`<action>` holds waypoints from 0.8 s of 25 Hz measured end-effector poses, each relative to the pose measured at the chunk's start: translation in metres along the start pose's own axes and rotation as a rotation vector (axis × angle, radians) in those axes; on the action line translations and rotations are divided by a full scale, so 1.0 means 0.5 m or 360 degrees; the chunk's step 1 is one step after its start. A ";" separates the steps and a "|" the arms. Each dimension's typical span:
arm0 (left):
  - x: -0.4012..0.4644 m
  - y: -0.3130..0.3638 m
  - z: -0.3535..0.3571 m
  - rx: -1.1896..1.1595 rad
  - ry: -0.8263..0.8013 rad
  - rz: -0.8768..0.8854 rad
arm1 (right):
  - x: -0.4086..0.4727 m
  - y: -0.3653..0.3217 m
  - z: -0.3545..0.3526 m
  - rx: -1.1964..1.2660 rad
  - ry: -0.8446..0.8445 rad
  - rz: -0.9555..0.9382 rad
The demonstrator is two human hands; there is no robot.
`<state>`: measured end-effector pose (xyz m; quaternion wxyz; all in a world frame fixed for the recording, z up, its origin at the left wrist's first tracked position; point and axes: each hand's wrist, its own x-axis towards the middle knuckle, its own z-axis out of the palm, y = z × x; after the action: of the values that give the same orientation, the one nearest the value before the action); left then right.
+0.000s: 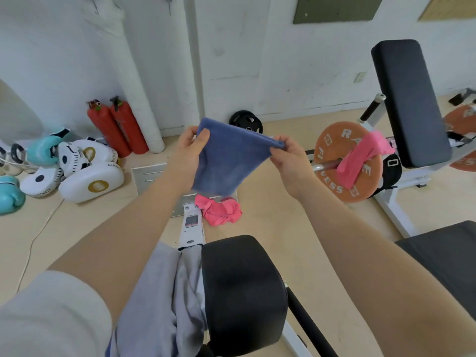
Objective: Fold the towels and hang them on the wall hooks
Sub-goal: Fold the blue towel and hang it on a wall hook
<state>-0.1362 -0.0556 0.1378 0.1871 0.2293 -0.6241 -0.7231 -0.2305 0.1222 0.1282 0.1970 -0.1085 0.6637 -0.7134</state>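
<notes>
Gym floor: two hands hold one blue towel [226, 155], two pink towels [221, 211] nearby.

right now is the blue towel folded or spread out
Partly folded, it seems: the blue towel hangs between the left hand and right hand, pinched at its top corners, looking doubled. The layers cannot be told for sure.

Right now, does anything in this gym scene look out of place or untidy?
Yes. One crumpled pink towel lies on the floor, and another pink towel is draped over the orange weight plate. Both hands, left hand and right hand, hold the blue towel.
</notes>
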 end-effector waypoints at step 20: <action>-0.493 -0.271 -0.030 0.0700 -0.0529 -0.0803 | -0.398 0.225 -0.144 -0.1155 -0.0892 0.0618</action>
<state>0.0777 0.0900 0.0261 -0.1546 0.2901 -0.7102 -0.6226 -0.0661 0.2674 0.0310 0.4467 -0.2321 0.7986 -0.3298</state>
